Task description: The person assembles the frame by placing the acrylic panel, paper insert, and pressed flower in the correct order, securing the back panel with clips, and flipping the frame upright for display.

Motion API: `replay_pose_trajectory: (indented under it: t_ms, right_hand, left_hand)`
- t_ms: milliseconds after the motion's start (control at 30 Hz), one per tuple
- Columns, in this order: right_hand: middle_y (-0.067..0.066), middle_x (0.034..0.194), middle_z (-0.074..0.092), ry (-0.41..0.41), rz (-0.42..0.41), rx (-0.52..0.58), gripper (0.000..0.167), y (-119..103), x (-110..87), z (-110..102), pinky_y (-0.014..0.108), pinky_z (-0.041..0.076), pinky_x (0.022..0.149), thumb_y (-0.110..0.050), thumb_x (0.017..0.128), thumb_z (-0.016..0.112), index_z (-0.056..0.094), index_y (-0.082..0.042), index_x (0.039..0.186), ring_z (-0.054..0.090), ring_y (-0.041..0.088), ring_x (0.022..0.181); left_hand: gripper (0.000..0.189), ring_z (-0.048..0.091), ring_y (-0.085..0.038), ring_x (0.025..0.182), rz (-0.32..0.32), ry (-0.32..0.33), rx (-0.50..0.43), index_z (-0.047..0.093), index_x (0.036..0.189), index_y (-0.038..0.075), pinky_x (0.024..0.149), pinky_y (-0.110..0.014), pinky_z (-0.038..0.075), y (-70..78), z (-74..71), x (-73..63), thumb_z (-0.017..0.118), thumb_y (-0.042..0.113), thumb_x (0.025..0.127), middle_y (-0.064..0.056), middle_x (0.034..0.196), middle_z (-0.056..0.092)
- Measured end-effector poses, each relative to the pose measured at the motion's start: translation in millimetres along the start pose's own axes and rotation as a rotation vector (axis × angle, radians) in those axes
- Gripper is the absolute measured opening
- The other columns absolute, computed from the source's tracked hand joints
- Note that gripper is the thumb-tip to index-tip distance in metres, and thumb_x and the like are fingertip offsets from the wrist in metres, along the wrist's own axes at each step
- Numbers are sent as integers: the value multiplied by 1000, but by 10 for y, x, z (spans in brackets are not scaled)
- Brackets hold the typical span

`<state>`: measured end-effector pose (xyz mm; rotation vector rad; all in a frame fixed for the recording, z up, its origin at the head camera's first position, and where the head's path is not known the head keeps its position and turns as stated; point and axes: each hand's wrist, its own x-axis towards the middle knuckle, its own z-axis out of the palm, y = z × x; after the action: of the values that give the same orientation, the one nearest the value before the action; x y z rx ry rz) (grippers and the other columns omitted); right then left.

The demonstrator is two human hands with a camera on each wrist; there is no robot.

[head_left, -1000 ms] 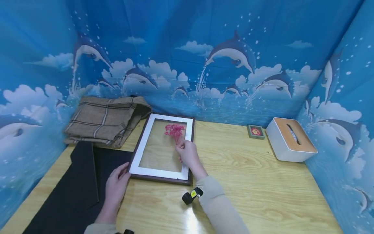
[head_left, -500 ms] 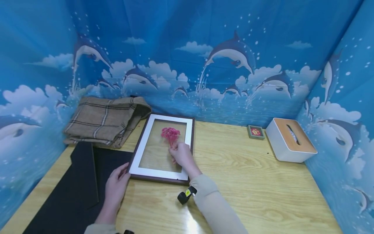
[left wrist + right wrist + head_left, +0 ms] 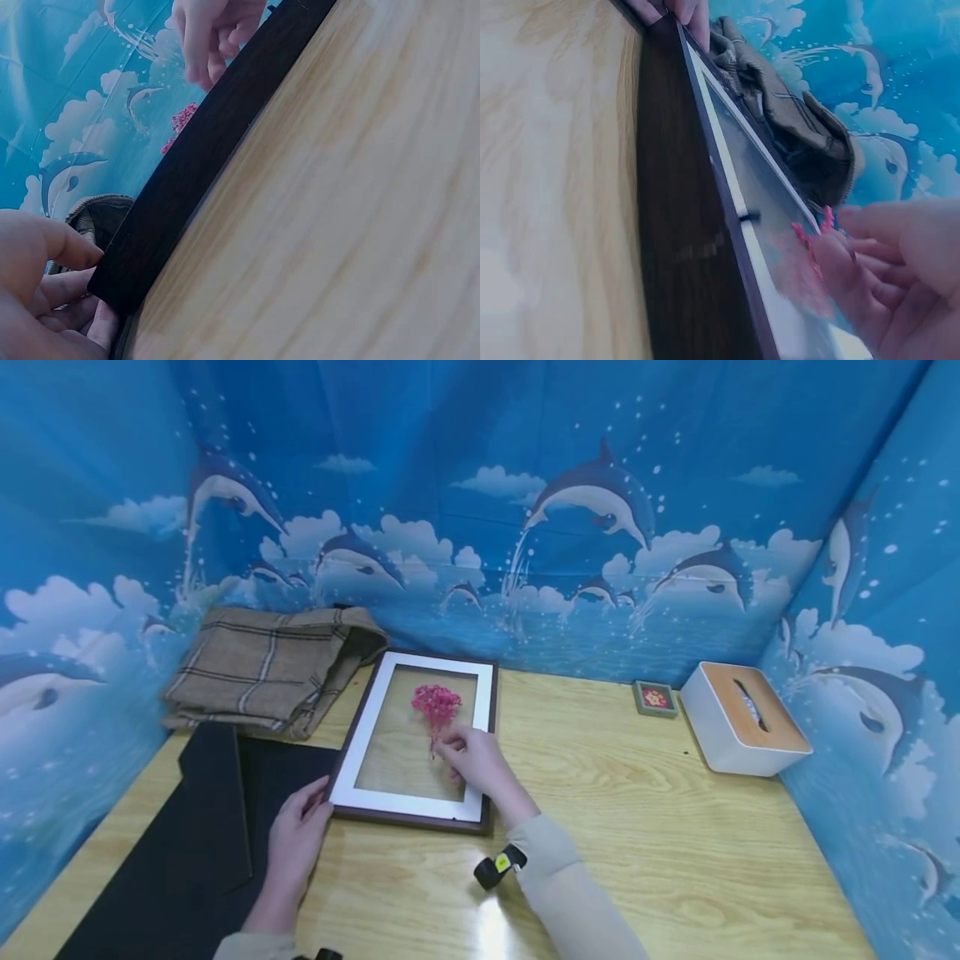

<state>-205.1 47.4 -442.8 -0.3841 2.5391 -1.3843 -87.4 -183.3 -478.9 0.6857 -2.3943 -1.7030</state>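
Note:
A dark picture frame [image 3: 414, 819] with a white inner border and a clear pane lies flat on the table. My left hand [image 3: 298, 835] grips its near left corner; in the left wrist view, the fingers [image 3: 71, 289] reach round and under that corner. Over the pane is a small bunch of pink dried flowers [image 3: 437, 702], its heads toward the far side. My right hand [image 3: 480, 764] pinches the stems between thumb and forefinger, with the stem ends showing beside the fingertips. In the right wrist view, pink stems [image 3: 804, 234] show by the thumb, and a pink reflection lies in the pane.
Left of the frame, a black backing board [image 3: 165, 852] with a stand flap lies on the table [image 3: 637, 827]. Behind it sits a folded plaid cloth [image 3: 262, 664]. A white tissue box [image 3: 723, 735] and a small green-framed piece [image 3: 655, 699] stand at the back right.
The flower bunch has shifted left over the pane. My right hand moved left with it, then slightly back right, baring the stem ends. The left hand stays at the frame's corner.

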Motion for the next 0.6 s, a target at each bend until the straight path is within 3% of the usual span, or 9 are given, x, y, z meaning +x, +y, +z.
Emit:
replay_pose_trajectory:
  t_ms: [200, 333, 500, 600]
  right_hand:
    - [5, 94, 66, 51, -97, -50, 30, 125, -217, -173, 23, 55, 60, -16, 91, 66, 62, 0, 115, 63, 14, 74]
    - [11, 109, 61, 82, -134, -51, 50, 219, -405, -276, 27, 55, 76, -17, 86, 72, 53, 1, 129, 61, 21, 93]
    - [17, 138, 46, 15, -73, -83, 89, 330, -639, -366, 40, 48, 95, -31, 74, 81, 35, -2, 145, 55, 31, 113]
    - [17, 149, 33, -48, -56, -115, 107, 379, -739, -383, 41, 44, 100, -36, 65, 85, 27, -4, 149, 53, 32, 118]
  left_hand:
    - [42, 41, -35, 128, -3, 7, 5, 46, 139, 3, 104, -49, 37, -1, 6, 6, 47, 9, 97, -21, 139, 42]
    - [43, 40, -35, 128, -10, 7, 6, 46, 140, 3, 105, -50, 37, 2, 3, 3, 47, 10, 97, -21, 140, 41]
    - [43, 40, -36, 129, -19, 10, 10, 46, 140, 3, 105, -50, 36, 10, 8, -2, 47, 9, 97, -21, 141, 41]
    - [43, 40, -36, 128, -9, 23, 17, 47, 139, 2, 105, -50, 36, 25, 26, -2, 47, 8, 96, -22, 140, 42]
